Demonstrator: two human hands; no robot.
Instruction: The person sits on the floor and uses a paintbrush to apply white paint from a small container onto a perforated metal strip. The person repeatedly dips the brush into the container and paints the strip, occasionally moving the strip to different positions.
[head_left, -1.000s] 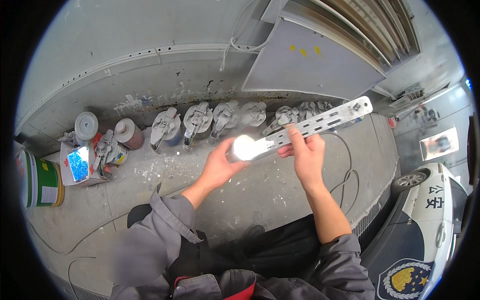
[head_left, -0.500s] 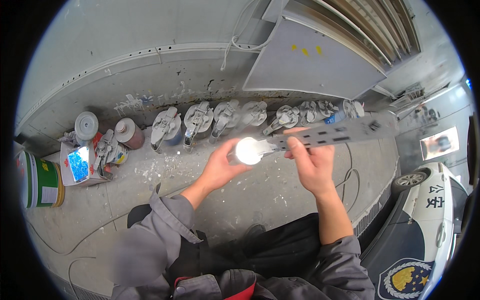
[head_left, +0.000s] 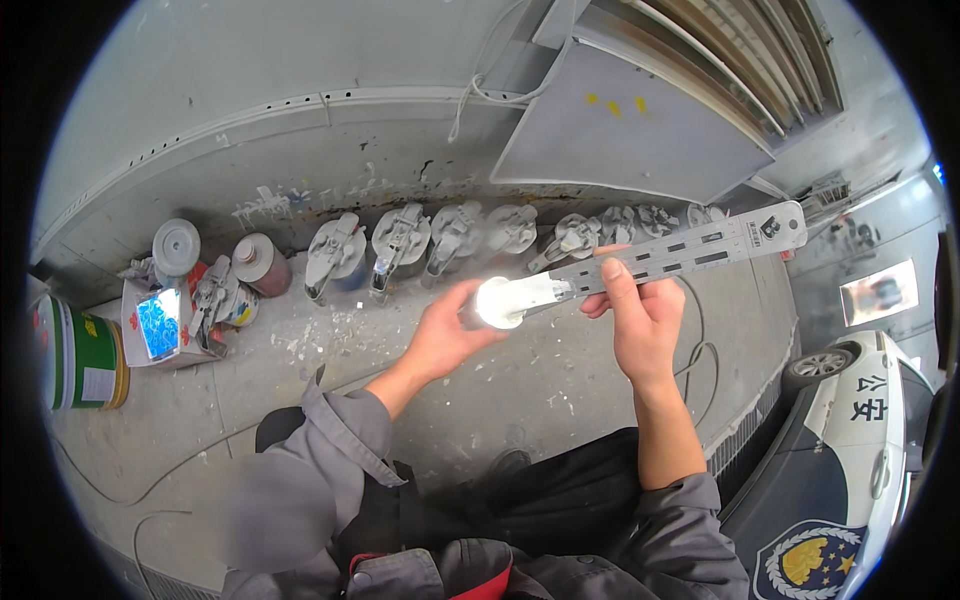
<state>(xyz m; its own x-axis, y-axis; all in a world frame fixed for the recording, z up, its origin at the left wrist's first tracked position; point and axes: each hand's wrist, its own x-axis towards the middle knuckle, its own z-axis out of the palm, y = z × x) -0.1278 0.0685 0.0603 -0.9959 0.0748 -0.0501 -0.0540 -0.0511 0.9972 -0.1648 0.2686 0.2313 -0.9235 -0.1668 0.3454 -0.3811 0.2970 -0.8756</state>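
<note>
In the middle of the view my left hand (head_left: 440, 338) is wrapped round a small cup (head_left: 490, 318) with bright white paint in it. My right hand (head_left: 645, 325) grips a flat grey mixing ruler (head_left: 690, 258) with rectangular slots, thumb on top and fingers curled underneath. White paint coats the ruler's lower end, which slants into or rests over the cup's mouth; glare hides the exact contact. The ruler's free end, with a hanging hole, points to the right and slightly upward.
Along the wall stands a row of paint cans (head_left: 400, 240) with lever-topped lids. To the left are a green bucket (head_left: 90, 355), a cardboard box (head_left: 190, 340) and a reddish can (head_left: 262, 265). A cable (head_left: 700, 360) lies on the floor. A car (head_left: 840, 440) stands at right.
The ruler, blurred before, is now sharp, and more of its white-coated end shows outside the cup. My right hand has shifted slightly to the right; the left has barely moved.
</note>
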